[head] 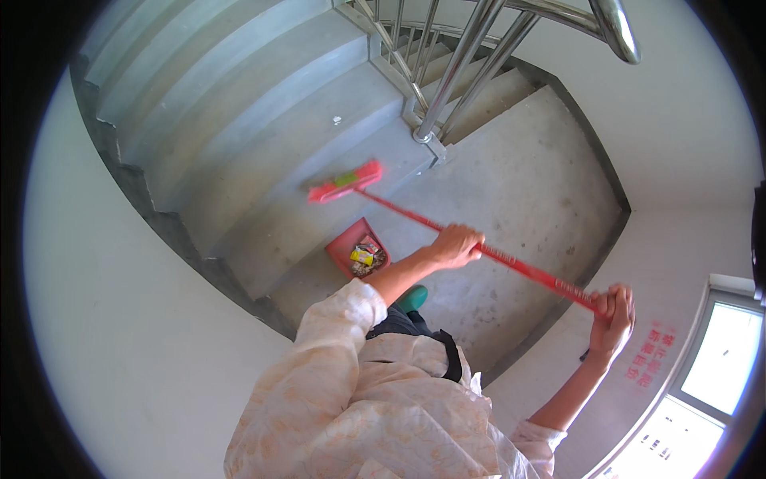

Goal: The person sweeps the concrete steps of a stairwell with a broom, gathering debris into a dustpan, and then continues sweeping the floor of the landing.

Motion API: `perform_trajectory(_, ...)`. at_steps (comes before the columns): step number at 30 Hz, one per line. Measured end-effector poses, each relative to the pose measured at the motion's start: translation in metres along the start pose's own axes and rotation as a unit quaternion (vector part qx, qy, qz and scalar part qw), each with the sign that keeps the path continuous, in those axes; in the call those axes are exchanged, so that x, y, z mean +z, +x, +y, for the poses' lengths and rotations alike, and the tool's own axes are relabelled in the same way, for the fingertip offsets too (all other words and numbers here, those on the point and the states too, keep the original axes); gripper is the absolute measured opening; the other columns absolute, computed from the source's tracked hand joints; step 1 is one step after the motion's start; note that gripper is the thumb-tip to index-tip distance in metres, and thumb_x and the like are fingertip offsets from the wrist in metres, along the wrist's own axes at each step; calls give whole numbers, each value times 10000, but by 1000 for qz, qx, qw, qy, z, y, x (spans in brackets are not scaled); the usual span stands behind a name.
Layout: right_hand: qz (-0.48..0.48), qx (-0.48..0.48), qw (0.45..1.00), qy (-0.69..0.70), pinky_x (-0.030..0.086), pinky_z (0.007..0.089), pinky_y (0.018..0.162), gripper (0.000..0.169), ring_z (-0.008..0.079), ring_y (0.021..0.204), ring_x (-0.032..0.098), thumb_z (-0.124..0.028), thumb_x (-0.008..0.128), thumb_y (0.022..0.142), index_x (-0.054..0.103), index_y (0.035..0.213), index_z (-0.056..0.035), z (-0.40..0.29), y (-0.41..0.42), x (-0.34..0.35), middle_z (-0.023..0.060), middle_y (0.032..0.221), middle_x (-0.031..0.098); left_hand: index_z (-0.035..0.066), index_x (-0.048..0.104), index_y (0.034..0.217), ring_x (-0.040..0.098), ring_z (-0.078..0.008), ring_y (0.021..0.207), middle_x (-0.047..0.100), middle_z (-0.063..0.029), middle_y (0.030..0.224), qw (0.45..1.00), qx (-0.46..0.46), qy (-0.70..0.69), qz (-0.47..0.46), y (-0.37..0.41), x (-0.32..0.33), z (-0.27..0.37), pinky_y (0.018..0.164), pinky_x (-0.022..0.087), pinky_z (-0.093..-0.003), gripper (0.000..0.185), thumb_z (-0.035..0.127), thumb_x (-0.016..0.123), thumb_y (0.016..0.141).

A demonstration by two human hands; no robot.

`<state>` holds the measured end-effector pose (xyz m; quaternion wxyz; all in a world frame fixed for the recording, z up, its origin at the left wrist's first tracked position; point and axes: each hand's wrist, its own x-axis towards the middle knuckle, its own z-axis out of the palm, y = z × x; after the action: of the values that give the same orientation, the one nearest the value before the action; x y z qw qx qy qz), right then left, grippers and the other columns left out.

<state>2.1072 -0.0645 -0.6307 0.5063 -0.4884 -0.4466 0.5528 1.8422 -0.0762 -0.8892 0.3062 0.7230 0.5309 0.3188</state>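
Note:
A broom with a red handle and a pink and green head [345, 181] slants across the view, its head over the lowest stair steps. My left hand [458, 246] is closed around the middle of the handle. Near the upper end of the handle, my right hand [613, 311] grips it too. A red dustpan [344, 245] lies below the broom head, by my left forearm, holding a yellow wrapper, other scraps and grey-brown debris. Whether the broom's bristles touch the step cannot be told.
Concrete steps [287, 78] rise at the upper left. A metal railing [455, 72] stands beside steps leading down at the top. White walls border the landing [514, 173]; a window [721, 359] is at the right. A green shoe [413, 297] shows below me.

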Motion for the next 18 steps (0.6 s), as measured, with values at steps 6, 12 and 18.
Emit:
perform_trajectory(6,12,37,999,25,447,354,665,166,112,528,326,-132,458,991,538,904,-15,-15,-69,-32,-22,580,288,115,662,967,647,-341,807,660,-135,795,957,-118,-41,-260,-93,-6,3,705,500,-456,296,284,712,728)
perform_trajectory(12,-8,0,999,35,436,345,641,181,101,520,305,-163,451,1005,543,930,-26,-28,-85,-23,-33,558,249,92,644,893,634,-343,797,646,-132,776,975,-119,-44,-181,-112,-17,8,703,488,-460,271,245,730,686)
perform_trajectory(18,-53,-89,994,-26,433,338,627,199,94,497,323,-167,462,999,575,926,-21,-31,-80,19,-30,548,299,98,585,989,604,-317,902,628,-113,914,992,-46,-47,110,-97,-38,3,766,460,-425,265,180,708,770)
